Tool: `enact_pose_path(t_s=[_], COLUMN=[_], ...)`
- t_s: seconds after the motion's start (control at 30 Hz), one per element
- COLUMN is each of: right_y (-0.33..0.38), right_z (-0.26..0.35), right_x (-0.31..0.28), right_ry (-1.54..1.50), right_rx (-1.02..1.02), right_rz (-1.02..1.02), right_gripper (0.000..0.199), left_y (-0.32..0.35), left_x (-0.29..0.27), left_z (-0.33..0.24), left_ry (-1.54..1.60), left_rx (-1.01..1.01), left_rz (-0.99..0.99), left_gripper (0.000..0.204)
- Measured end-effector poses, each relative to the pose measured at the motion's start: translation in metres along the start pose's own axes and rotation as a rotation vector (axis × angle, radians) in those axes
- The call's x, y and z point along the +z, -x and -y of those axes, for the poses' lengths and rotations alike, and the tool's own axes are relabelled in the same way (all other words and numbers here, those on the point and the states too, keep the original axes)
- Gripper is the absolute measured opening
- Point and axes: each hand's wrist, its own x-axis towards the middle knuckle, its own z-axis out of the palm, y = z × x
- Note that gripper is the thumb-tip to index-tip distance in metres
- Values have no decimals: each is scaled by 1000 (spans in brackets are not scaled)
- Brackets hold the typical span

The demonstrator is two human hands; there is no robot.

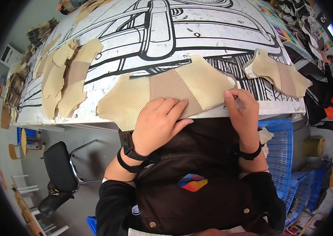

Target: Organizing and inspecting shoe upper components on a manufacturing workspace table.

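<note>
1 beige mesh-and-tan fabric panel [170, 84] on surface [229, 41], beneath left fingers [168, 105], flat, thumb apart | right fingers [228, 94] curled at its edge, grip unclear | 1 panel stack [286, 78] farther right | at least 3 similar panels [77, 72] farther left

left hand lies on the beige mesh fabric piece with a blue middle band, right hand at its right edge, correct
Not quite: in the head view, the middle band is light brown, not blue. The left hand does lie on the beige mesh fabric piece, the right hand at its right edge.
</note>
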Motion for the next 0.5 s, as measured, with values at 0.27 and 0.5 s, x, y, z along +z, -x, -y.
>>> enact_pose_path(t_s=[0.27,0.5], right_y=[-5,-6], right_z=[10,31], right_x=[2,5], right_ry=[30,405], right_rx=[-1,-383], right_rz=[-3,4], right_gripper=[11,6], left_y=[4,6], left_x=[10,12], left_z=[1,2], left_ry=[2,-29], left_rx=[7,0], left_rz=[-30,-15], left_gripper=[34,31])
